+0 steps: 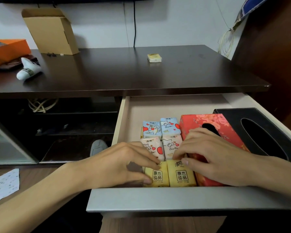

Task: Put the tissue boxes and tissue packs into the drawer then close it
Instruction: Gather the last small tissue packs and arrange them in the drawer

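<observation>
While the drawer (175,197) stands open, two yellow packs (170,175) at its front are pinched by both hands (123,163) (207,153), beside four packs (161,137), red box (208,121), black box (259,132); one pack (154,58) lies on tabletop (124,71).

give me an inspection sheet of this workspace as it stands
surface: dark desk top, mostly bare; open drawer below it
job's things: in the drawer, two yellow packs at the front, two pink packs behind, two blue packs behind those; red floral box and black box to their right; one yellow pack on the desk, not yet stowed
clutter: cardboard box, orange box, white sock, paper sheet
grip: left hand and right hand both pinching the yellow packs
cables: black cable down the wall; coiled cord under the desk; pale wires at right
surroundings: white wall, dark wooden panel at right
</observation>
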Motion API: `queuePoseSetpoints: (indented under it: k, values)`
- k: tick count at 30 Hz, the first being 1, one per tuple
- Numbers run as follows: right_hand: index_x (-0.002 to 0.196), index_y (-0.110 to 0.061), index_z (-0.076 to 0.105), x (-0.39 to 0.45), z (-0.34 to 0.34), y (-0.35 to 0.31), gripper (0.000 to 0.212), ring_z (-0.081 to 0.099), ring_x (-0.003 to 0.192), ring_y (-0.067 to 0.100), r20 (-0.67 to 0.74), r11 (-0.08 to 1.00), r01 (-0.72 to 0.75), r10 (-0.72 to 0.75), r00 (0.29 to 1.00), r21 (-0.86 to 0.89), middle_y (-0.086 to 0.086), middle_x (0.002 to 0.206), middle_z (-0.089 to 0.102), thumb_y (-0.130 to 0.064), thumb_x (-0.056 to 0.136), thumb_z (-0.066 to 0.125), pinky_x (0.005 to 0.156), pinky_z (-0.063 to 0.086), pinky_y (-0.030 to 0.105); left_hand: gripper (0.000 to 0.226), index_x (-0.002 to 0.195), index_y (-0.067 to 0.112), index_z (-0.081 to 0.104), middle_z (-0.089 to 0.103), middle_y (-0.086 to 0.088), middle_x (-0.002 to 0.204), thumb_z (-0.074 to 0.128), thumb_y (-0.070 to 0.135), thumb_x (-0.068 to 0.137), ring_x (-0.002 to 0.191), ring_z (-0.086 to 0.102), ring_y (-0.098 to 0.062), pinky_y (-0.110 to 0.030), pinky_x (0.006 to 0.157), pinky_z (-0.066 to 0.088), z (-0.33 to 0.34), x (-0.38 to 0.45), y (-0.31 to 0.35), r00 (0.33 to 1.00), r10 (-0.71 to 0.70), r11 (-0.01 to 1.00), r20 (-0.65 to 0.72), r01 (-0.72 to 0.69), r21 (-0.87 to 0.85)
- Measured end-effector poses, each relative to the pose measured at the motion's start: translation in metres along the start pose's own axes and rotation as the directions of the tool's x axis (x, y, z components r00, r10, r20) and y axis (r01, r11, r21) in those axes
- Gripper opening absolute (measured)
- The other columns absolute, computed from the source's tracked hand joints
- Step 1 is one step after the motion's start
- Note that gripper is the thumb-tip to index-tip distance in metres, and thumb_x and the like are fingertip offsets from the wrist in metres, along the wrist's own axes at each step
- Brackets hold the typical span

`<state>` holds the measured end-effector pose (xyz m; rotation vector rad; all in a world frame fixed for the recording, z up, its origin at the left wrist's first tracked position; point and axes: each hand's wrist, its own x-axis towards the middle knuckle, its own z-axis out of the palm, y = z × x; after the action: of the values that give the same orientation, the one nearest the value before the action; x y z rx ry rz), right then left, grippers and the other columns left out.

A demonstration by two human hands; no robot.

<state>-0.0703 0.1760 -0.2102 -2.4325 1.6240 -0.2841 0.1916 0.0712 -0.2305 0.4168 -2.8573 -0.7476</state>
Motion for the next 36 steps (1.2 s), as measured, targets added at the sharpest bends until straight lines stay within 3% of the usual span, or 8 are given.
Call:
queuePoseSetpoints:
  k: [5, 10, 16, 21, 25, 28, 31, 36]
  values:
    - [0.116, -0.039, 0.075, 0.005, 0.002, 0.003, 0.026, 0.041, 0.108, -0.008, 0.023, 0.999, 0.039, -0.038, 0.999, -0.02, -0.03, 0.102, 0.061, -0.043, 0.101, 0.053, 0.101, 0.015, 0.009, 0.035, 0.12, 0.031, 0.074, 0.066, 0.02, 0.122, 0.075, 0.039, 0.085, 0.12, 0.05, 0.002, -0.029, 0.098, 0.047, 0.002, 0.002, -0.002, 1.0, -0.006, 0.999, 0.031, 0.005, 0.052]
    - [0.107, -0.039, 0.078, 0.008, 0.0, 0.002, 0.025, 0.048, 0.107, 0.003, 0.012, 0.999, 0.036, -0.036, 0.999, -0.028, -0.024, 0.105, 0.06, -0.043, 0.098, 0.055, 0.098, 0.034, 0.024, 0.03, 0.116, 0.036, 0.074, 0.052, 0.022, 0.13, 0.072, 0.044, 0.087, 0.123, 0.045, -0.001, -0.03, 0.097, 0.045, 0.002, 0.004, -0.001, 0.997, -0.001, 0.99, 0.078, -0.01, 0.139]
    - [0.105, -0.031, 0.075, 0.041, -0.013, 0.019, 0.019, 0.052, 0.11, 0.007, -0.151, 0.995, -0.044, 0.058, 0.987, 0.091, -0.018, 0.108, 0.064, -0.027, 0.099, 0.057, 0.095, 0.043, 0.033, 0.021, 0.109, 0.03, 0.077, 0.06, 0.019, 0.118, 0.067, 0.037, 0.093, 0.117, 0.057, -0.008, -0.034, 0.097, 0.048, -0.019, 0.015, -0.011, 0.959, -0.079, 0.995, -0.271, 0.091, 0.033]
    - [0.135, -0.025, 0.061, 0.087, -0.009, 0.041, 0.039, 0.051, 0.126, 0.014, -0.024, 0.972, -0.234, 0.234, 0.972, 0.005, -0.008, 0.138, 0.058, -0.02, 0.099, 0.049, 0.104, 0.041, 0.036, 0.047, 0.134, 0.025, 0.059, 0.06, 0.006, 0.132, 0.049, 0.052, 0.097, 0.118, 0.059, -0.018, -0.04, 0.095, 0.049, -0.029, 0.064, -0.031, 0.886, -0.413, 0.855, -0.213, 0.457, 0.246]
    - [0.139, -0.029, 0.057, 0.106, 0.003, 0.052, 0.044, 0.05, 0.134, 0.022, 0.001, 0.932, -0.344, 0.346, 0.938, -0.112, -0.006, 0.147, 0.056, -0.028, 0.097, 0.045, 0.105, 0.042, 0.041, 0.049, 0.124, 0.016, 0.058, 0.061, -0.007, 0.121, 0.043, 0.054, 0.097, 0.107, 0.06, -0.03, -0.04, 0.085, 0.048, -0.005, 0.092, -0.044, 0.829, -0.532, 0.764, -0.172, 0.557, 0.326]
    - [0.129, -0.03, 0.062, 0.109, 0.008, 0.057, 0.041, 0.056, 0.125, 0.025, -0.026, 0.918, -0.368, 0.369, 0.929, -0.145, -0.004, 0.138, 0.063, -0.027, 0.092, 0.043, 0.096, 0.046, 0.041, 0.046, 0.119, 0.015, 0.059, 0.059, -0.007, 0.115, 0.043, 0.052, 0.095, 0.102, 0.059, -0.03, -0.035, 0.077, 0.041, 0.004, 0.097, -0.049, 0.822, -0.533, 0.773, -0.198, 0.569, 0.279]
    - [0.128, -0.035, 0.064, 0.106, 0.01, 0.059, 0.041, 0.057, 0.124, 0.022, -0.039, 0.921, -0.369, 0.367, 0.929, -0.121, -0.009, 0.136, 0.064, -0.029, 0.093, 0.044, 0.09, 0.043, 0.04, 0.044, 0.121, 0.016, 0.059, 0.061, -0.005, 0.117, 0.045, 0.05, 0.096, 0.103, 0.06, -0.028, -0.04, 0.084, 0.049, 0.001, 0.092, -0.052, 0.836, -0.511, 0.805, -0.199, 0.547, 0.229]
    - [0.127, -0.032, 0.065, 0.103, 0.005, 0.055, 0.034, 0.053, 0.124, 0.013, -0.165, 0.945, -0.325, 0.328, 0.93, 0.044, -0.015, 0.13, 0.062, -0.032, 0.096, 0.049, 0.1, 0.045, 0.042, 0.041, 0.13, 0.023, 0.056, 0.055, 0.005, 0.121, 0.049, 0.046, 0.096, 0.113, 0.054, -0.017, -0.035, 0.089, 0.047, -0.004, 0.089, -0.047, 0.864, -0.405, 0.835, -0.298, 0.482, 0.264]
